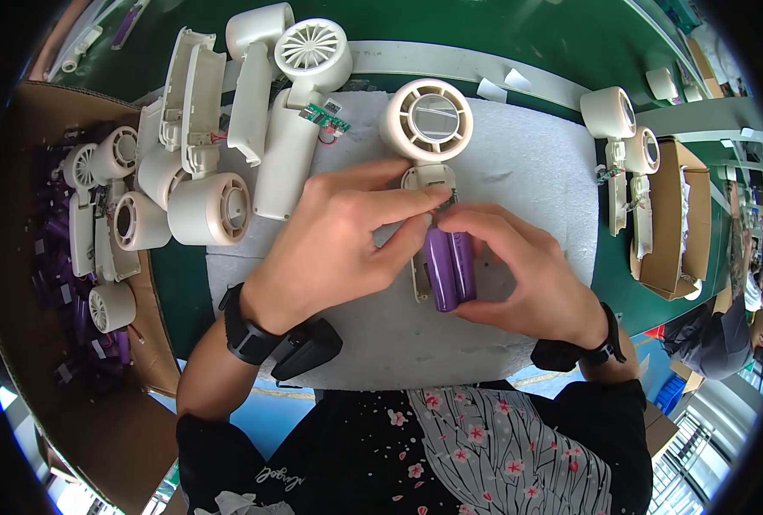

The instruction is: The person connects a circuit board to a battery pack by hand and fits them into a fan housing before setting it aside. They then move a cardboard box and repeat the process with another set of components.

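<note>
Batteries [451,268] pinched in the right hand [532,268] point toward the near edge of the mat [373,343], left hand [339,227] at their far end, grip unclear.

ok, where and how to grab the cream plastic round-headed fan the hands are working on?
Probably by its round cream head, squeezed left to right, reaching in from the far side: that drum shape stands clear of its neighbours, while the left hand and right hand crowd the short cream neck.
</note>
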Action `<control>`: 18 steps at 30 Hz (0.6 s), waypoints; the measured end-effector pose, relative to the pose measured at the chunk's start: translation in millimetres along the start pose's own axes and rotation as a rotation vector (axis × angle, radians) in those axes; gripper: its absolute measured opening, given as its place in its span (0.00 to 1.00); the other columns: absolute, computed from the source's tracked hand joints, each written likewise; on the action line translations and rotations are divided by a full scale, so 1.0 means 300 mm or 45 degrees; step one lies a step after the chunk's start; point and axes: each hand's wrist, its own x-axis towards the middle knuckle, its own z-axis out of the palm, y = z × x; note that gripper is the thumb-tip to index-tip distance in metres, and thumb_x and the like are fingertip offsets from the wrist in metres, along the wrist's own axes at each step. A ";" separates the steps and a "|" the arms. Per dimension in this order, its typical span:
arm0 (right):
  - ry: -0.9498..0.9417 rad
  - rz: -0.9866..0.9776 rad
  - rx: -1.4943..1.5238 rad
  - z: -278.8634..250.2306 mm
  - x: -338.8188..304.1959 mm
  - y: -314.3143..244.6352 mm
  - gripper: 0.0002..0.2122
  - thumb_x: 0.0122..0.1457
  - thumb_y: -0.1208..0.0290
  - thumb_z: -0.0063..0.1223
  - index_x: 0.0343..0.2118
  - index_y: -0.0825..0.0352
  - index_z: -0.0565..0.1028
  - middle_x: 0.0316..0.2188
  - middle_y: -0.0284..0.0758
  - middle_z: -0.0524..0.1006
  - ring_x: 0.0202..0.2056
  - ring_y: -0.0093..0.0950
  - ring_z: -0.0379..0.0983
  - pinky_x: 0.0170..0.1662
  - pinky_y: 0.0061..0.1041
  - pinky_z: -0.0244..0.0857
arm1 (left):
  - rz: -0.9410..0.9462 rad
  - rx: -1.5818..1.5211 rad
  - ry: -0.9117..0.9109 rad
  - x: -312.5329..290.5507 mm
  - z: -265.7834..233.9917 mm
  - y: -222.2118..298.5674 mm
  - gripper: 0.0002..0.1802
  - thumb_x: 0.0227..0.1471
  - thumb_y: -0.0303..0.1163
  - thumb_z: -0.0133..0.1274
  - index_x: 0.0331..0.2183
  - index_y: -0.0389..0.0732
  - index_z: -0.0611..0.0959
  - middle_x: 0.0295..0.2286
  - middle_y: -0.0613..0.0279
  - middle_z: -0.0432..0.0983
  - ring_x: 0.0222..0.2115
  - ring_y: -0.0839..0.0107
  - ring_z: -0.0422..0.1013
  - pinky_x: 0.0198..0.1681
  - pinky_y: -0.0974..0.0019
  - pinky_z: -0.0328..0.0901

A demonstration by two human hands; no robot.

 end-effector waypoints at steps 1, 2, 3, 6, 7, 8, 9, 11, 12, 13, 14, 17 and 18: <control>0.031 -0.044 -0.040 0.007 -0.001 -0.001 0.34 0.33 0.80 0.70 0.49 0.65 0.69 0.47 0.38 0.72 0.42 0.33 0.74 0.45 0.28 0.70 | 0.002 -0.030 -0.002 0.001 0.000 -0.002 0.18 0.40 0.16 0.55 0.38 0.37 0.85 0.35 0.47 0.79 0.28 0.61 0.78 0.29 0.70 0.71; 0.029 -0.042 -0.038 0.010 -0.003 -0.004 0.34 0.33 0.80 0.70 0.49 0.65 0.69 0.47 0.38 0.72 0.42 0.33 0.74 0.45 0.28 0.70 | 0.003 -0.061 -0.003 0.001 0.000 -0.003 0.18 0.40 0.16 0.55 0.38 0.37 0.85 0.35 0.47 0.78 0.28 0.60 0.78 0.29 0.69 0.71; 0.038 -0.073 -0.111 0.013 -0.005 -0.008 0.34 0.33 0.79 0.71 0.50 0.66 0.69 0.47 0.39 0.72 0.42 0.34 0.74 0.46 0.29 0.70 | 0.000 -0.061 -0.004 0.001 -0.001 -0.004 0.18 0.40 0.16 0.55 0.38 0.37 0.85 0.35 0.47 0.78 0.28 0.60 0.78 0.29 0.69 0.71; 0.052 -0.137 -0.252 0.023 -0.010 -0.018 0.35 0.33 0.79 0.72 0.50 0.68 0.69 0.49 0.41 0.71 0.44 0.36 0.73 0.47 0.30 0.70 | 0.003 -0.062 -0.025 0.002 -0.005 -0.002 0.19 0.41 0.16 0.55 0.39 0.37 0.84 0.35 0.46 0.78 0.27 0.60 0.77 0.28 0.69 0.70; 0.077 -0.151 -0.282 0.029 -0.013 -0.022 0.35 0.32 0.78 0.72 0.50 0.69 0.69 0.49 0.42 0.71 0.43 0.37 0.73 0.47 0.30 0.70 | -0.001 -0.062 -0.025 0.001 -0.006 -0.001 0.19 0.41 0.16 0.55 0.39 0.37 0.84 0.35 0.46 0.78 0.27 0.60 0.77 0.28 0.69 0.70; 0.103 -0.165 -0.312 0.035 -0.016 -0.026 0.35 0.32 0.78 0.72 0.49 0.69 0.70 0.49 0.43 0.70 0.43 0.37 0.73 0.46 0.30 0.70 | 0.002 -0.057 -0.038 0.000 -0.008 -0.001 0.19 0.41 0.16 0.56 0.39 0.37 0.84 0.35 0.45 0.78 0.28 0.59 0.77 0.28 0.69 0.70; 0.128 -0.178 -0.342 0.039 -0.019 -0.030 0.35 0.31 0.78 0.72 0.49 0.70 0.70 0.50 0.43 0.70 0.43 0.37 0.73 0.46 0.29 0.70 | 0.005 -0.053 -0.052 -0.001 -0.009 0.000 0.19 0.41 0.16 0.56 0.40 0.37 0.84 0.35 0.45 0.78 0.28 0.59 0.77 0.28 0.68 0.70; 0.127 -0.174 -0.337 0.037 -0.027 -0.029 0.34 0.31 0.79 0.72 0.48 0.70 0.71 0.50 0.44 0.70 0.42 0.37 0.73 0.45 0.30 0.70 | 0.004 -0.045 -0.062 -0.002 -0.014 0.001 0.19 0.42 0.16 0.56 0.40 0.37 0.84 0.36 0.45 0.78 0.28 0.59 0.77 0.29 0.68 0.70; 0.129 -0.168 -0.334 0.034 -0.032 -0.028 0.32 0.31 0.79 0.71 0.47 0.71 0.73 0.51 0.44 0.69 0.42 0.37 0.73 0.44 0.30 0.70 | 0.016 -0.020 -0.068 -0.003 -0.016 0.002 0.19 0.42 0.16 0.57 0.41 0.37 0.83 0.36 0.45 0.78 0.28 0.58 0.77 0.29 0.67 0.70; 0.131 -0.163 -0.332 0.034 -0.035 -0.028 0.31 0.31 0.80 0.71 0.46 0.71 0.74 0.51 0.44 0.69 0.42 0.37 0.73 0.44 0.30 0.71 | 0.028 0.005 -0.073 -0.004 -0.018 0.003 0.19 0.43 0.17 0.57 0.41 0.37 0.83 0.36 0.45 0.78 0.28 0.58 0.76 0.29 0.67 0.70; 0.128 -0.164 -0.328 0.035 -0.036 -0.030 0.31 0.31 0.80 0.71 0.46 0.71 0.74 0.51 0.44 0.69 0.42 0.37 0.73 0.44 0.30 0.71 | 0.040 0.031 -0.079 -0.004 -0.020 0.004 0.19 0.43 0.17 0.57 0.41 0.37 0.83 0.37 0.45 0.77 0.29 0.58 0.76 0.30 0.67 0.70; 0.146 -0.183 -0.396 0.037 -0.039 -0.040 0.27 0.31 0.81 0.70 0.42 0.72 0.76 0.52 0.46 0.69 0.40 0.37 0.73 0.40 0.29 0.71 | 0.030 0.035 -0.100 -0.003 -0.025 0.005 0.18 0.44 0.17 0.57 0.42 0.38 0.83 0.38 0.45 0.77 0.28 0.57 0.76 0.30 0.66 0.70; 0.144 -0.182 -0.395 0.038 -0.039 -0.041 0.27 0.31 0.81 0.70 0.42 0.72 0.76 0.52 0.46 0.69 0.40 0.37 0.73 0.40 0.29 0.71 | 0.026 0.038 -0.111 -0.003 -0.025 0.004 0.18 0.45 0.18 0.57 0.42 0.38 0.83 0.38 0.45 0.77 0.28 0.57 0.76 0.31 0.66 0.70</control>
